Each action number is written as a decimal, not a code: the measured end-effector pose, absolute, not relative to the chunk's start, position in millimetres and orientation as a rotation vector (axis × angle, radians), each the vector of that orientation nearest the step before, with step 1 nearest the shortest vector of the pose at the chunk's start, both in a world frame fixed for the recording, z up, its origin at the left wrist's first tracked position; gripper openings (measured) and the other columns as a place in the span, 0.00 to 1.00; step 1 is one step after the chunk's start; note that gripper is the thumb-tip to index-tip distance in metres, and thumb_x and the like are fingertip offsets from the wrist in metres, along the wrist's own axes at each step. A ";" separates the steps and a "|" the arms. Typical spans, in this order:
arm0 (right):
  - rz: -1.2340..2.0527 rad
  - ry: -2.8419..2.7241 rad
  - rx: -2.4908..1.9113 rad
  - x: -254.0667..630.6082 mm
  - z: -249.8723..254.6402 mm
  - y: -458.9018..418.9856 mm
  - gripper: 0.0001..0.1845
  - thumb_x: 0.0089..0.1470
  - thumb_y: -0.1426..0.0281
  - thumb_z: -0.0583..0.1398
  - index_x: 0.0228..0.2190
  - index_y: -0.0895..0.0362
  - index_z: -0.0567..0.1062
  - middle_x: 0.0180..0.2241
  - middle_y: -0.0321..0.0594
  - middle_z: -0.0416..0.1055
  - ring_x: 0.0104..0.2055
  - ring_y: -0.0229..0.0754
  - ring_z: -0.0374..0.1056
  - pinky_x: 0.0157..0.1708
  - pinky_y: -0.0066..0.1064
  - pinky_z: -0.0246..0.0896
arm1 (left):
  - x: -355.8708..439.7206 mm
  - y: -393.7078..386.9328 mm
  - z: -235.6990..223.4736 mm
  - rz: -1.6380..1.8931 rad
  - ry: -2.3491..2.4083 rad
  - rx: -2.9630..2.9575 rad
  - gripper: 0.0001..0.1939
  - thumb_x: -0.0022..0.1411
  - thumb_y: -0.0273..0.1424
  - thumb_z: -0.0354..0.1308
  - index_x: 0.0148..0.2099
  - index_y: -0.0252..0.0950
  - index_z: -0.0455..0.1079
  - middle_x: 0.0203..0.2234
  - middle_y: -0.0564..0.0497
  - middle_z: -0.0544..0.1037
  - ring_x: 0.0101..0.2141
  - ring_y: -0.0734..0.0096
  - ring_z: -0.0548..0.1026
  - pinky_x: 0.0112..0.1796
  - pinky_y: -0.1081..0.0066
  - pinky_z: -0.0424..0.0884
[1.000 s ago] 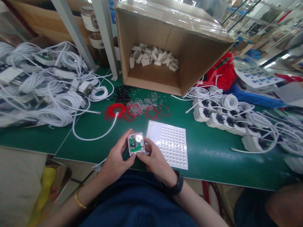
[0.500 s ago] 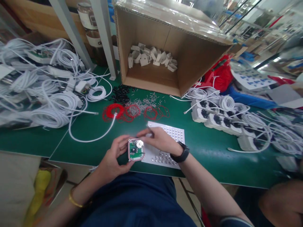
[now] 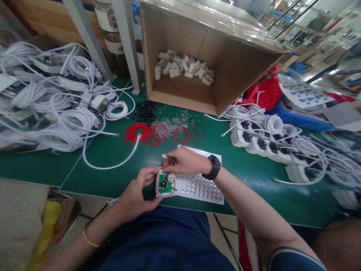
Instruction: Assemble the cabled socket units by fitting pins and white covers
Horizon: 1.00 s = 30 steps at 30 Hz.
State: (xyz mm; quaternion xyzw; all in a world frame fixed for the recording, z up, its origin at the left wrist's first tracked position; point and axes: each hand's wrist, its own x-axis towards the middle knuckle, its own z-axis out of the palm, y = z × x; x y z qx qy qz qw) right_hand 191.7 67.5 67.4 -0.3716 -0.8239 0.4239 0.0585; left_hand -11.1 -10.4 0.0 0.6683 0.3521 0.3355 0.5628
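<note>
My left hand (image 3: pixel 141 194) grips a small white housing (image 3: pixel 165 194) by its side, thumb at the lower edge and fingers behind the top. Inside lies a green circuit board (image 3: pixel 161 177) with a black round part and a silvery round part; a red ring runs along the rim. Over the upper edge of the housing is my right hand (image 3: pixel 186 161), closed around a slim dark tool (image 3: pixel 170 157) with a pale end pointing left. Its kind is unclear. The right fingertips touch or nearly touch the housing's top edge. Under that hand lies a white sheet (image 3: pixel 218 201) bearing rows of small shiny round pieces.
Behind sits an open cardboard box (image 3: pixel 180 92) with white housings inside. Red rings (image 3: pixel 138 131), small screws (image 3: pixel 180 119) and black parts (image 3: pixel 145 111) are spread before it. Coiled white cables (image 3: pixel 67 128) crowd the left; white units with cables (image 3: pixel 258 146) stand right.
My right hand has turned and shifted slightly, and the tool now shows pointing left. The housing appears a little lower and further right, tilted somewhat differently.
</note>
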 end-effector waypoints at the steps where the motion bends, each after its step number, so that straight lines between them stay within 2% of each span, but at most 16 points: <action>1: 1.241 -2.546 -1.102 189.7 68.5 69.2 0.07 0.52 0.70 0.60 0.27 0.62 0.74 0.23 0.34 0.70 0.23 0.31 0.61 0.24 0.23 0.49 | -10.9 -10.8 -0.8 0.780 0.828 1.579 0.32 0.50 0.22 0.62 0.53 0.40 0.51 0.53 0.41 0.68 0.54 0.60 0.69 0.54 0.61 0.66; 6: 1.120 -2.689 -1.037 181.3 72.3 77.7 0.16 0.52 0.63 0.60 0.20 0.60 0.68 0.16 0.30 0.61 0.18 0.29 0.53 0.20 0.24 0.42 | -10.9 -11.5 -3.7 0.760 0.840 1.599 0.34 0.51 0.22 0.62 0.55 0.40 0.50 0.52 0.41 0.68 0.53 0.61 0.69 0.55 0.60 0.65; 9: 1.075 -2.723 -1.043 179.2 72.1 81.2 0.16 0.51 0.64 0.61 0.19 0.59 0.66 0.15 0.28 0.57 0.18 0.29 0.50 0.19 0.25 0.40 | -9.9 -10.5 -3.8 0.784 0.855 1.637 0.33 0.51 0.23 0.62 0.57 0.40 0.50 0.52 0.41 0.67 0.54 0.61 0.69 0.54 0.61 0.67; 11: 1.063 -2.716 -1.043 179.4 71.4 83.3 0.15 0.51 0.66 0.61 0.19 0.59 0.66 0.16 0.28 0.56 0.18 0.29 0.50 0.20 0.25 0.41 | -8.4 -9.6 -3.6 0.778 0.891 1.673 0.30 0.53 0.24 0.61 0.55 0.40 0.53 0.52 0.42 0.68 0.53 0.61 0.70 0.52 0.62 0.68; 15: 1.192 -2.620 -1.042 183.5 67.8 87.8 0.09 0.52 0.70 0.61 0.24 0.61 0.71 0.20 0.30 0.63 0.22 0.29 0.57 0.22 0.23 0.47 | -4.5 -9.9 -6.4 0.771 1.003 1.760 0.25 0.55 0.26 0.58 0.54 0.39 0.56 0.53 0.42 0.68 0.54 0.60 0.69 0.54 0.59 0.66; 19: 1.333 -2.503 -1.033 188.9 60.6 88.3 0.03 0.53 0.73 0.60 0.30 0.62 0.73 0.26 0.35 0.69 0.27 0.32 0.63 0.27 0.23 0.54 | -0.9 -12.0 -10.4 0.765 1.094 1.815 0.29 0.56 0.26 0.56 0.58 0.39 0.53 0.57 0.42 0.64 0.57 0.60 0.65 0.55 0.59 0.64; 24: 1.453 -2.385 -1.051 200.2 56.9 85.2 0.03 0.51 0.77 0.61 0.32 0.62 0.74 0.29 0.37 0.74 0.30 0.33 0.68 0.30 0.23 0.59 | 3.7 -12.2 -8.6 0.779 1.161 2.032 0.31 0.55 0.25 0.54 0.60 0.38 0.51 0.55 0.43 0.67 0.54 0.62 0.69 0.54 0.62 0.66; 26: 1.354 -2.357 -1.165 206.8 59.1 94.9 0.03 0.51 0.75 0.62 0.31 0.61 0.75 0.30 0.37 0.75 0.31 0.33 0.69 0.31 0.22 0.60 | 5.3 -12.0 -8.0 0.831 1.187 2.170 0.32 0.53 0.23 0.53 0.60 0.36 0.51 0.53 0.42 0.70 0.52 0.63 0.70 0.53 0.64 0.67; 30: 0.744 -2.206 -1.648 206.2 64.7 147.6 0.10 0.58 0.72 0.55 0.30 0.60 0.75 0.29 0.38 0.76 0.31 0.35 0.71 0.34 0.24 0.62 | 7.0 -11.4 -8.7 0.892 1.225 2.357 0.33 0.50 0.22 0.52 0.60 0.33 0.52 0.51 0.42 0.72 0.51 0.63 0.72 0.52 0.67 0.68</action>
